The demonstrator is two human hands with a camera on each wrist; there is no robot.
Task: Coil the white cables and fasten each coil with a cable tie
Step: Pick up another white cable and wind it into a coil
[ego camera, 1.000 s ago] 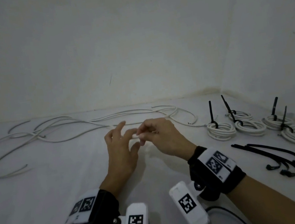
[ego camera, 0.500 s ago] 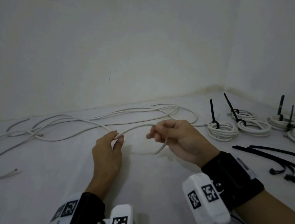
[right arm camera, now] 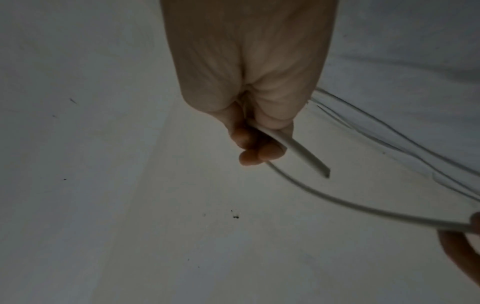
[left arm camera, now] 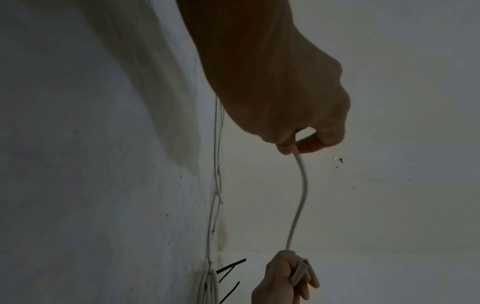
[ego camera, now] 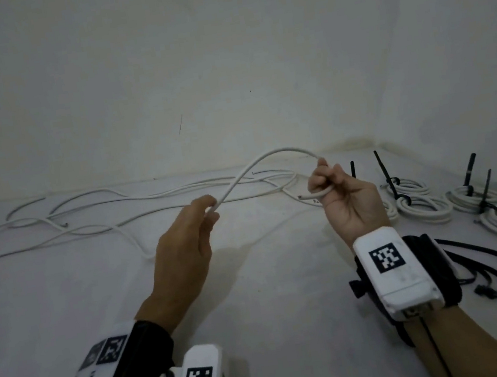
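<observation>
A white cable [ego camera: 271, 156] arcs in the air between my two hands. My left hand [ego camera: 203, 214] pinches it between thumb and fingers; in the left wrist view the cable [left arm camera: 301, 189] runs from those fingertips [left arm camera: 288, 147] to the other hand. My right hand [ego camera: 325, 184], palm turned toward me, has its fingers curled round the cable near its cut end [right arm camera: 326, 174], which sticks out past the fingers [right arm camera: 259, 154]. More loose white cables [ego camera: 90, 210] lie spread over the white surface behind. Several tied coils [ego camera: 418, 202] with black ties sit at the right.
A bundle of loose black cable ties [ego camera: 488, 269] lies on the surface just right of my right wrist. The white wall [ego camera: 225, 79] meets the surface right behind the cables, with a corner at the far right behind the coils.
Both hands have moved apart and risen. The right hand turned palm toward me and lifted the cable end, so the cable now arcs high between the hands.
</observation>
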